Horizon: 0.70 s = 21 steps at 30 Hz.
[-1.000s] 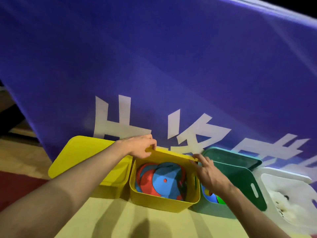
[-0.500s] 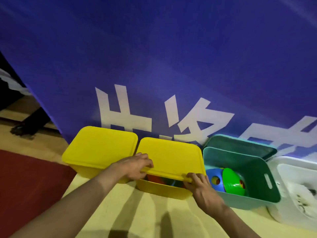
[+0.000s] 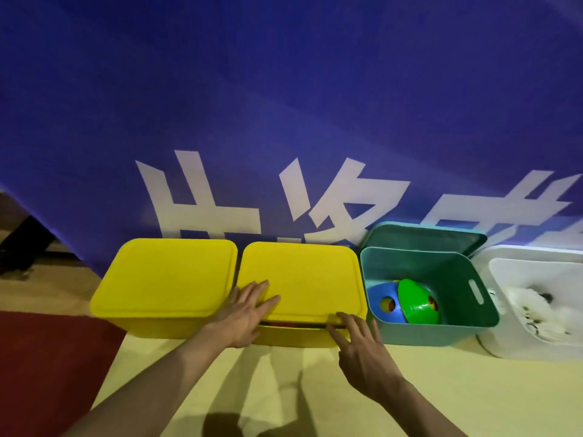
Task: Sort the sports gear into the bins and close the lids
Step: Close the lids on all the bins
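Note:
Two yellow bins stand side by side on the floor. The left yellow bin (image 3: pixel 164 279) has its lid on. The lid of the right yellow bin (image 3: pixel 309 272) lies on top, with a thin gap at its front edge where red and dark gear shows. My left hand (image 3: pixel 246 313) lies flat on the lid's front left corner, fingers straight. Near the front right corner is my right hand (image 3: pixel 359 348), its spread fingertips touching the lid's edge. To the right, a teal bin (image 3: pixel 454 329) stands without its lid, holding blue and green cones (image 3: pixel 416 302).
The teal lid (image 3: pixel 422 239) leans behind the teal bin against a purple banner (image 3: pixel 284 105). A white bin (image 3: pixel 542 269) with white gear inside stands at the far right. A red mat (image 3: pixel 47 351) covers the floor at the left.
Both hands brought the yellow lid forward and down over the right yellow bin. They have let go of its edge and now lie with fingers straight on it.

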{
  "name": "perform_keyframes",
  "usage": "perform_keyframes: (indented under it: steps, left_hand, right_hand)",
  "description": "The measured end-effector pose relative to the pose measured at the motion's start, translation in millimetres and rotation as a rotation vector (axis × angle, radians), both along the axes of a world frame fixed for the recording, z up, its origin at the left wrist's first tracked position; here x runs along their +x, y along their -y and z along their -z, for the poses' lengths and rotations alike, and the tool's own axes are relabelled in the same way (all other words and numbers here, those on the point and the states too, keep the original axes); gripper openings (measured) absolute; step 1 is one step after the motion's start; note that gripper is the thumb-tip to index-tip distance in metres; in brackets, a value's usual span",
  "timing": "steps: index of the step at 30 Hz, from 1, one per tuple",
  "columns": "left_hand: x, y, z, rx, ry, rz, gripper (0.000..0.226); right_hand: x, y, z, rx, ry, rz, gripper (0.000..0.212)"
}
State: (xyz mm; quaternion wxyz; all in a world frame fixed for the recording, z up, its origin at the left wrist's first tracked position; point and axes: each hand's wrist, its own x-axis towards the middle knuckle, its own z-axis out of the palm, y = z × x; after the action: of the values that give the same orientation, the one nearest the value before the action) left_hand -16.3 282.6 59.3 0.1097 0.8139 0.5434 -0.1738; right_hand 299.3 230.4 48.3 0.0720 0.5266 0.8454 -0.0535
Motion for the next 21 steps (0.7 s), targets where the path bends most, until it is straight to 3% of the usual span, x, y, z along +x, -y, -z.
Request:
perform_keyframes:
  steps: [5,11,21]
  left_hand:
    - [-1.1,-8.0,-4.9,-0.010,-0.011,-0.019,0.104]
    - [-4.1,-15.6,-11.1,-0.050,-0.005,-0.072,0.106]
    - [-6.4,-18.9,-9.3,-0.067,-0.034,-0.052,0.104]
  right_hand:
    - [3.0,-30.9,-19.6,-0.077,-0.095,0.108,0.076]
    - [5.9,-76.6,-22.7,-0.211,0.040,0.145,0.099]
    - [12.3,-90.3,-14.0,-0.269,0.079,0.086,0.111]
